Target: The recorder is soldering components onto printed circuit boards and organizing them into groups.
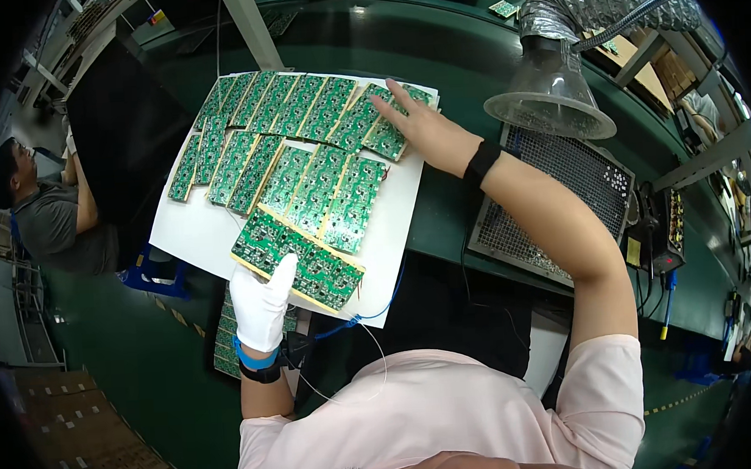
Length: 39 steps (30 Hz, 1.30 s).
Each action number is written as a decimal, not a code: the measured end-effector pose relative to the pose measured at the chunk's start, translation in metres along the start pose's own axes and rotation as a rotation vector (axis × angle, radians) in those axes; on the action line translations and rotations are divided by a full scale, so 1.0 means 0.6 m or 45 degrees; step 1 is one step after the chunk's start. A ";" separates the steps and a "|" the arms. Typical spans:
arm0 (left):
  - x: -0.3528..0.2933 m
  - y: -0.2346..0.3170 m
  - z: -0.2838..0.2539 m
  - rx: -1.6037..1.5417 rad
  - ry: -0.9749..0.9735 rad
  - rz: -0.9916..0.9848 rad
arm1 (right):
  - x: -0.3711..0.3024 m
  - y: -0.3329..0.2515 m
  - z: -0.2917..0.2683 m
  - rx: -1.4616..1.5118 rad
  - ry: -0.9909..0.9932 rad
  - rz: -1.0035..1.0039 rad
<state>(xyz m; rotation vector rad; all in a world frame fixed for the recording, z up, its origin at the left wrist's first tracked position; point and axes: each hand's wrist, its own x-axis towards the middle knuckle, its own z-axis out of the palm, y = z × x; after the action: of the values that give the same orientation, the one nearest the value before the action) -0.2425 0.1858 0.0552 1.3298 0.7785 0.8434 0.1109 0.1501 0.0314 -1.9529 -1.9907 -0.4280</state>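
Observation:
My left hand (260, 308), in a white glove, grips the near edge of a green circuit board panel (296, 260) with yellowish edge strips. Its thumb lies on the top face, and the fingers are mostly hidden. Bare and with fingers spread, my right hand (438, 138) reaches over a circuit board (385, 139) at the far right of the group; its fingertips appear to touch the boards there. Several more green circuit boards (309, 102) lie in two rows on a white sheet (184, 232). The gripped panel sits at the near side, partly overlapping the closest boards.
A clear fume hood (551, 98) on a silver duct hangs at the right, above a mesh tray (552, 191). A blue wrist strap (255, 358) circles my left wrist. More boards (226, 340) lie lower down. Another person (51, 200) is at the left beside a dark panel (132, 128).

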 end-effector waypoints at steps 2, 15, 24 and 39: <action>-0.002 -0.006 0.001 0.021 0.029 0.044 | 0.006 0.009 0.011 0.100 0.197 -0.017; 0.004 0.012 0.032 0.244 -0.122 -0.028 | -0.048 -0.092 -0.118 1.096 -0.345 0.152; 0.012 -0.003 0.124 0.007 -0.426 -0.065 | -0.152 -0.145 -0.140 2.041 -0.643 0.469; 0.051 -0.018 0.097 1.838 -0.196 0.290 | -0.134 -0.129 -0.076 1.904 -0.390 1.237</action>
<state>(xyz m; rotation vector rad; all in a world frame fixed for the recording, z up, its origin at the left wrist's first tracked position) -0.1761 0.1835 0.0496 2.7415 1.1727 0.2243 0.0355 0.0564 0.0389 -1.5212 -0.6267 1.2465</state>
